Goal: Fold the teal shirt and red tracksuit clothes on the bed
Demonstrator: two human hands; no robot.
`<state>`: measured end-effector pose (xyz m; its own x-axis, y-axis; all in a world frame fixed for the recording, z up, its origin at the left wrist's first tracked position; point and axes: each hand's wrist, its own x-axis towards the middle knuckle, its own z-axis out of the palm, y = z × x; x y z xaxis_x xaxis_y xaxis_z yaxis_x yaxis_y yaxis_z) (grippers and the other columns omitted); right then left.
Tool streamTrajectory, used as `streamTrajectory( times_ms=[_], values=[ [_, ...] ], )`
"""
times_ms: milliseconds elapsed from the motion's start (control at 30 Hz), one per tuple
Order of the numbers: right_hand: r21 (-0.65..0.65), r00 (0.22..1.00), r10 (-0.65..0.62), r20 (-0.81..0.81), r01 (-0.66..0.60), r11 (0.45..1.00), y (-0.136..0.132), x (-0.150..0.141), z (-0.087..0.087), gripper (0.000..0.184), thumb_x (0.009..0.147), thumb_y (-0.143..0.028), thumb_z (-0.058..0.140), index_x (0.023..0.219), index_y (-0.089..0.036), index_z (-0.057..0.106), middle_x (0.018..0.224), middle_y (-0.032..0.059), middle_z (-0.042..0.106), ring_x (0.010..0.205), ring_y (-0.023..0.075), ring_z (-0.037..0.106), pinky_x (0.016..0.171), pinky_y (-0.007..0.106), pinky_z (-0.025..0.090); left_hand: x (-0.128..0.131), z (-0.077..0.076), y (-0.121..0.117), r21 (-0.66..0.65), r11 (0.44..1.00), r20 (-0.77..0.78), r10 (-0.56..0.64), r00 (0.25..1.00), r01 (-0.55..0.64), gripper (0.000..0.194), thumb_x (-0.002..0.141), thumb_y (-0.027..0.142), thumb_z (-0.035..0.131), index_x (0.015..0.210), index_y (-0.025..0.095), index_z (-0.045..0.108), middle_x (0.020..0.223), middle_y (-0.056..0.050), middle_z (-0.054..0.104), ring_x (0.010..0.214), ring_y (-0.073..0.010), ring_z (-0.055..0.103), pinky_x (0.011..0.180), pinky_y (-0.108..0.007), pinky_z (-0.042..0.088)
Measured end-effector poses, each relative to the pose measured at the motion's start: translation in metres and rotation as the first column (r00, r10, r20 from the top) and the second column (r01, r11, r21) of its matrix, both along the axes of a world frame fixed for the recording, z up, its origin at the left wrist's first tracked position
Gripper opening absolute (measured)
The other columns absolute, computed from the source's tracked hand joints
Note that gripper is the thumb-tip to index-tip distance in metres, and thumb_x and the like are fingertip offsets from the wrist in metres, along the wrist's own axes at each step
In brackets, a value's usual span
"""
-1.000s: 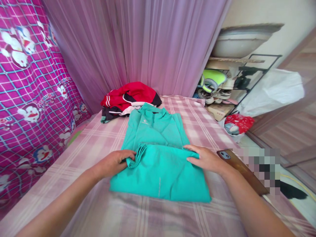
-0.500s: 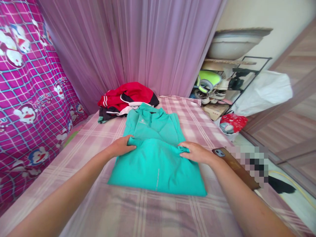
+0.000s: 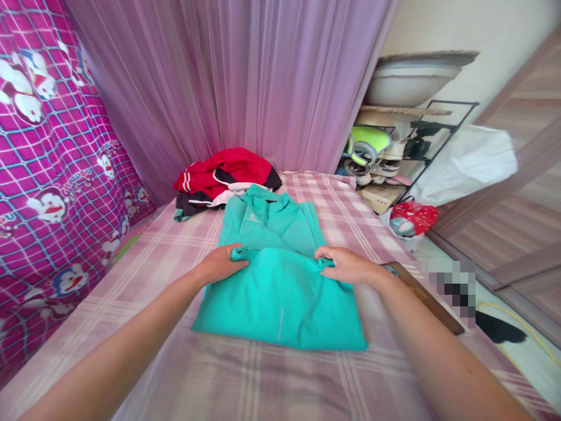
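Note:
A teal jacket [image 3: 280, 298] with a stand-up collar lies on the plaid bed sheet [image 3: 210, 380], its collar end away from me. Its lower part is folded up over the body, and a small white logo shows on the chest. At the left end of the folded edge, my left hand [image 3: 221, 264] pinches the fabric between thumb and fingers. My right hand [image 3: 346, 266] grips the same edge at its right end. Between the two hands the cloth bulges up slightly. Some fingertips are hidden in the fabric.
Behind the jacket sits a heap of red and black clothes [image 3: 236, 166]. A brown-cased phone [image 3: 432, 304] lies beside my right forearm. Purple curtains [image 3: 272, 82] hang at the back, a pink patterned cloth [image 3: 48, 152] at left. A shoe rack [image 3: 451, 137] stands at right.
My left hand has shifted slightly to the right with its end of the folded edge, bringing the hands a little closer together. Both hands keep their hold on the jacket.

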<state>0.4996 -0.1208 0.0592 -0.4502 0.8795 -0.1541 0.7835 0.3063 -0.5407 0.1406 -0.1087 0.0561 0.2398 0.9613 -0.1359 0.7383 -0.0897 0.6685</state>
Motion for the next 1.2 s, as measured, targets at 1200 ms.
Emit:
streamTrajectory(
  times_ms=[1200],
  values=[
    [0.567,0.975,-0.216,0.048,0.151,0.810,0.021,-0.100,-0.007,0.050,0.100,-0.037,0.033,0.147,-0.029,0.044,0.156,0.0036,0.040,0.145,0.0256,0.030,0.118,0.051,0.019,0.064,-0.043,0.011,0.294,0.933,-0.509,-0.031,0.860,0.208,0.068,0.092,0.066,0.035,0.151,0.032,0.035,0.163,-0.009,0.024,0.150,-0.0356,0.017,0.112,-0.073,0.010]
  ],
)
